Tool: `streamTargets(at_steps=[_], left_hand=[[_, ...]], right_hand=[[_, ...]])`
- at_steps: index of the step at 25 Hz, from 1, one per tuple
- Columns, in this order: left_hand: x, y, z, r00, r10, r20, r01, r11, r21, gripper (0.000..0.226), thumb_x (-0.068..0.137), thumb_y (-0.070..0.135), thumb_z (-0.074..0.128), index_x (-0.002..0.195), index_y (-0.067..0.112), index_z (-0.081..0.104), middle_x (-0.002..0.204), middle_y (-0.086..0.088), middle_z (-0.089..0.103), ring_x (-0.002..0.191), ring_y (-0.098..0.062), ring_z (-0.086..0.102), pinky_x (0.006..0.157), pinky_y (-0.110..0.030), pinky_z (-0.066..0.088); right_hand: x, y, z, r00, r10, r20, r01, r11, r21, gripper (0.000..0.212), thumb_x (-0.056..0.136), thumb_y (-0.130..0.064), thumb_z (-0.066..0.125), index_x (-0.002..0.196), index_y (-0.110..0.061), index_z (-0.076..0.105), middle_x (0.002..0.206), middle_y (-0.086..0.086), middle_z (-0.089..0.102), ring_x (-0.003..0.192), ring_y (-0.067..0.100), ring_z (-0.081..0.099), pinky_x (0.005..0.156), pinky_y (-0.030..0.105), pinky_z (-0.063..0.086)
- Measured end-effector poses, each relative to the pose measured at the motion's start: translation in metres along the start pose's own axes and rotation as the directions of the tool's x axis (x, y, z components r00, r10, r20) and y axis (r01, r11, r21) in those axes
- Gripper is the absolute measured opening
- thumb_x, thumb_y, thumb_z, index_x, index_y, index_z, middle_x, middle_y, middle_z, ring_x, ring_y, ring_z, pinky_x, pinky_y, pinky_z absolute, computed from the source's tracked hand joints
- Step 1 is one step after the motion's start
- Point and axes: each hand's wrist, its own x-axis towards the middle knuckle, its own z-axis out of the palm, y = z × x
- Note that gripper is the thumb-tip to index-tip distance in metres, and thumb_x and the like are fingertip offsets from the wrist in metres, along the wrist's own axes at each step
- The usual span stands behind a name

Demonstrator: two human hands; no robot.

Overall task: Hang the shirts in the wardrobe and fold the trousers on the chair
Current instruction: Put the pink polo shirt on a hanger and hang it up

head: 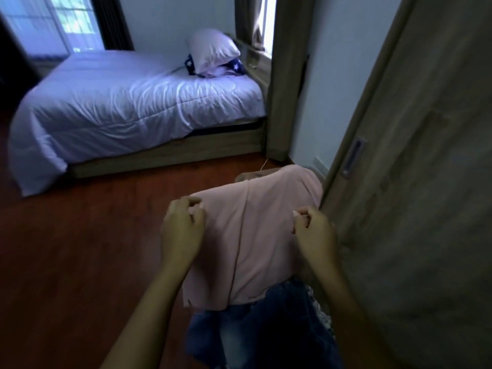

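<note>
left hand [182,227]: curled; the left edge of the pink garment [255,243] is pinched between thumb and fingers [195,202].
right hand [314,230]: curled; the garment's right edge is pinched in its fingers [303,212].
pink garment: held spread between the two sets of fingers, its far end draped beyond them over something hidden; shirt or trousers cannot be told.
denim garment [266,328]: lies under the pink hem, nearer than the fingers.
wardrobe door [412,195]: just right of the right fingers, its recessed handle [354,158] beyond them.
bed [119,110]: well beyond the left fingers, with a pillow [213,50] at its far end.
floor [93,249]: red-brown wood, left of the left fingers.
</note>
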Motion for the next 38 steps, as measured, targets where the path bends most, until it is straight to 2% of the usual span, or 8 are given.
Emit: streamTargets(at_steps=[7,14,23,26,28,31,34,38], left_hand=[[0.033,-0.029,0.031,0.930,-0.364,-0.044,0.363,0.898,0.249,0.043,0.089,0.040,0.056,0.117,0.007,0.056,0.119,-0.020,0.056,0.109,-0.040,0.053,0.089,-0.041,0.042],[0.042,-0.041,0.022,0.966,-0.246,-0.084,0.260,0.923,0.284,0.019,0.086,0.032,0.063,0.074,0.019,0.055,0.089,-0.010,0.065,0.087,-0.035,0.059,0.070,-0.037,0.042],[0.057,-0.009,-0.027,0.988,0.086,-0.130,-0.090,0.996,-0.021,0.012,0.088,0.018,0.052,0.075,0.020,0.052,0.079,0.001,0.060,0.080,-0.026,0.054,0.073,-0.034,0.040],[0.052,0.012,-0.059,0.939,0.296,0.173,-0.222,0.909,-0.352,0.019,0.092,0.022,0.045,0.076,0.013,0.049,0.068,0.008,0.051,0.064,-0.006,0.046,0.062,-0.020,0.039],[0.043,0.014,-0.066,0.844,0.337,0.417,-0.101,0.863,-0.494,0.026,0.098,0.019,0.044,0.075,0.008,0.048,0.062,0.003,0.051,0.056,-0.008,0.045,0.055,-0.018,0.039],[0.038,-0.001,-0.050,0.841,0.167,0.515,0.033,0.934,-0.355,0.027,0.098,0.015,0.048,0.072,0.009,0.052,0.055,-0.003,0.053,0.047,-0.017,0.046,0.048,-0.025,0.040],[0.049,-0.015,-0.021,0.950,-0.012,0.313,0.067,0.984,-0.166,0.023,0.094,0.019,0.054,0.073,0.013,0.060,0.064,-0.002,0.063,0.054,-0.019,0.054,0.055,-0.032,0.046],[0.081,0.008,0.017,0.973,-0.080,0.218,0.068,0.996,0.064,0.030,0.091,0.040,0.052,0.084,0.016,0.067,0.089,-0.005,0.070,0.086,-0.028,0.063,0.076,-0.035,0.047]], right_hand=[[0.059,-0.015,0.061,0.939,-0.007,0.343,-0.054,0.984,0.169,0.034,0.091,-0.032,0.056,0.067,-0.008,0.063,0.057,0.002,0.062,0.060,0.019,0.059,0.069,0.030,0.047],[0.064,-0.039,0.102,0.944,-0.050,0.328,0.006,0.991,0.134,0.037,0.084,-0.028,0.060,0.056,-0.004,0.052,0.059,0.013,0.059,0.062,0.029,0.055,0.063,0.033,0.045],[0.059,-0.082,0.036,0.977,-0.147,0.157,0.034,0.828,0.560,0.025,0.092,-0.018,0.050,0.077,-0.001,0.062,0.082,0.015,0.063,0.074,0.014,0.056,0.070,0.030,0.047],[0.043,-0.089,0.002,0.992,-0.073,0.099,-0.033,0.619,0.785,0.028,0.090,-0.018,0.051,0.067,-0.018,0.066,0.071,-0.002,0.065,0.076,0.012,0.059,0.073,0.033,0.049],[0.018,-0.077,-0.009,0.989,0.115,0.093,-0.140,0.517,0.844,0.026,0.088,-0.019,0.051,0.065,-0.013,0.062,0.068,0.010,0.058,0.077,0.016,0.054,0.073,0.034,0.045],[-0.024,-0.051,-0.009,0.893,0.375,0.249,-0.384,0.347,0.855,0.019,0.089,-0.012,0.045,0.075,-0.001,0.051,0.071,0.014,0.050,0.070,0.020,0.052,0.065,0.036,0.042],[-0.043,-0.028,0.000,0.861,0.466,0.204,-0.440,0.483,0.757,0.017,0.089,-0.011,0.045,0.073,-0.011,0.046,0.070,0.006,0.044,0.067,0.018,0.045,0.063,0.030,0.036],[-0.046,-0.007,0.015,0.910,0.390,0.139,-0.384,0.668,0.638,0.029,0.088,0.001,0.047,0.063,-0.012,0.040,0.061,0.002,0.034,0.059,0.013,0.033,0.055,0.030,0.025]])
